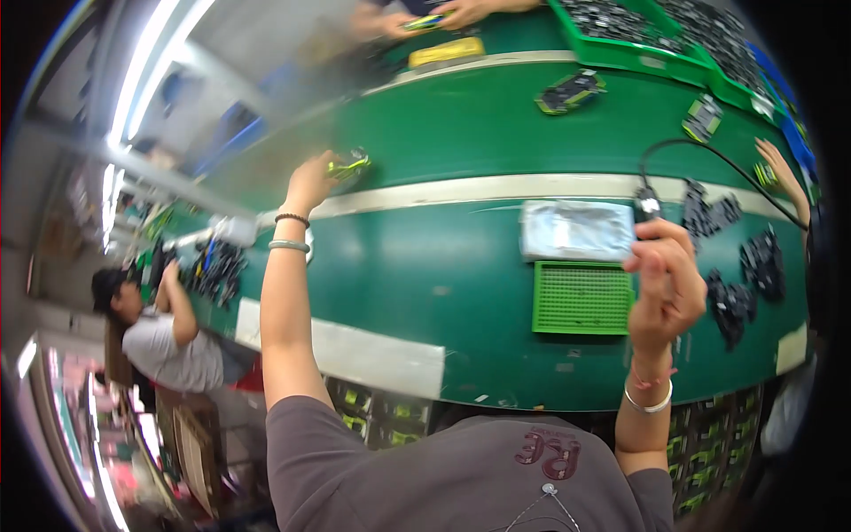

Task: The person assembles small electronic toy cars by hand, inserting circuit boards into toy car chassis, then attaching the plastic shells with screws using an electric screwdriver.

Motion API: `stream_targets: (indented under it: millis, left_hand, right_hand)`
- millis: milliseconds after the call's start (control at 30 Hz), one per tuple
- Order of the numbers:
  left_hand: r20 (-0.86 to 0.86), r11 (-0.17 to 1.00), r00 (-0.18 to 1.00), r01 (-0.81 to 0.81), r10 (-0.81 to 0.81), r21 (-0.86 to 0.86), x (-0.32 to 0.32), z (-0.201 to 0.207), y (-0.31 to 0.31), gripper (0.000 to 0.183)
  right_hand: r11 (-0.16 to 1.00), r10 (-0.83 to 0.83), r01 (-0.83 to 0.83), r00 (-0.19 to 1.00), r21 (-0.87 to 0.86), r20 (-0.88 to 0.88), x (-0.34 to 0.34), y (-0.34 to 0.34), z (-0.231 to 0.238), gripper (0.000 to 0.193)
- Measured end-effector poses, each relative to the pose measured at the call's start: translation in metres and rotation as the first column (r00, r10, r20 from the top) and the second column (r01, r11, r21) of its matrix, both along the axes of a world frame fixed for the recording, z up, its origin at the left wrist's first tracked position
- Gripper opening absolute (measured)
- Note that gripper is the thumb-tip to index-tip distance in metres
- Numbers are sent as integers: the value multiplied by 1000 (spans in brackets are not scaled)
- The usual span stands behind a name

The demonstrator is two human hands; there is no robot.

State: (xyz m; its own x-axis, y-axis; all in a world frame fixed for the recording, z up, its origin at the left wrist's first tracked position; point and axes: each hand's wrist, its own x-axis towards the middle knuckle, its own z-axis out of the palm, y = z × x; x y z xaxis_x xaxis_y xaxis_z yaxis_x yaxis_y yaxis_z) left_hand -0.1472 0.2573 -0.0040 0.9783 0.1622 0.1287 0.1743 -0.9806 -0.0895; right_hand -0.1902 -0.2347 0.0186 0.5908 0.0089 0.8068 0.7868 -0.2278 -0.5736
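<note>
left beyond the green tray (581, 299), the left hand (311, 183) pinches a yellow-green piece (351, 166), which a loose grip could drop; the right hand (667, 288) curls by the tray's right edge, i cannot tell on what.

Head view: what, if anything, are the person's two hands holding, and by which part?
Left hand is at the left end of a yellow-green and black item; blur hides whether it grips. Right hand: no held thing is visible.

Parts bins (613, 58) and a workbench (425, 257) show a factory.
</note>
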Motion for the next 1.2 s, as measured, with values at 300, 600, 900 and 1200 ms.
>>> stream_targets:
  millis: [300,600,900,1200]
  left_hand:
    - [169,950,975,-92,148,-299,-109,19,28,42]
    - [240,938,920,-253,309,-235,-192,-20,77,43]
    - [-74,778,776,-628,626,0,-213,-31,69,44]
    - [154,894,949,310,-273,-323,-34,24,-107,32]
  right_hand:
    - [997,58,-59,998,-47,-27,-4,10,-13,18]
    - [994,-104,96,980,-54,-171,-1,-19,-8,14]
    - [818,-483,282,810,-501,-333,-19,-82,-23,23]
    - [548,-604,154,753,-822,-262,-7,-83,-51,48]
